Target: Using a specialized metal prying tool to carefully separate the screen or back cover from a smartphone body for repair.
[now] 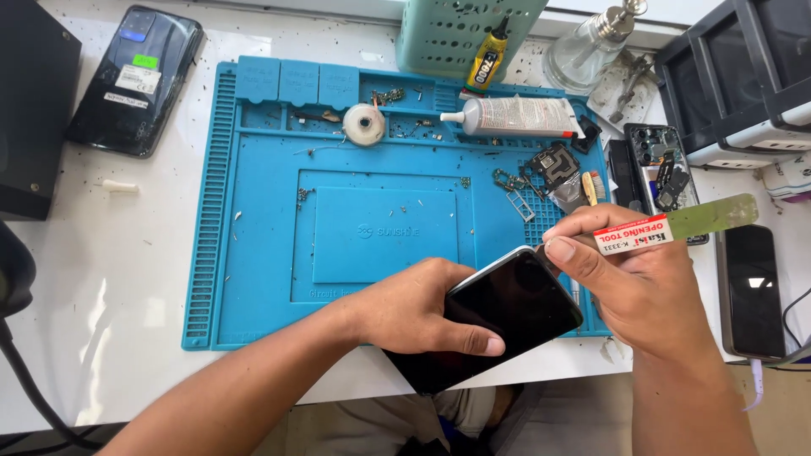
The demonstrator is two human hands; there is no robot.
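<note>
**Thin pry blade meets phone's upper corner over blue repair mat**

A person's left hand [422, 308] grips a dark-screened smartphone [498, 317] from its left edge, thumb laid along the lower side of the glass, fingers wrapped behind. The phone is held tilted above the near edge of a blue silicone work mat [253, 245], its long axis running from about 8 o'clock to 2 o'clock, the far corner raised toward the right hand [642, 287]. That hand is closed in a pinch on a thin flat opening tool [676, 226], thumb and forefinger clamped at its near end; the tool carries a red-and-white label and its pale green blade trails away toward 2 o'clock. The pinched tip sits touching, or just beside, the phone's upper right corner; whether it has entered the seam cannot be told. From the right hand's grip the phone lies toward 8 o'clock, directly below and left; the right hand is the one nearer the corner, the left the one bearing the phone's weight.

Around the mat: a tube of white adhesive [515, 116] at 12 o'clock, a small roll of tape [364, 124] to its left, loose phone parts [553, 169], a dismantled phone [663, 173] at 2 o'clock, another dark phone [752, 287] at 3 o'clock, and a black phone [135, 80] at 10 o'clock.
</note>
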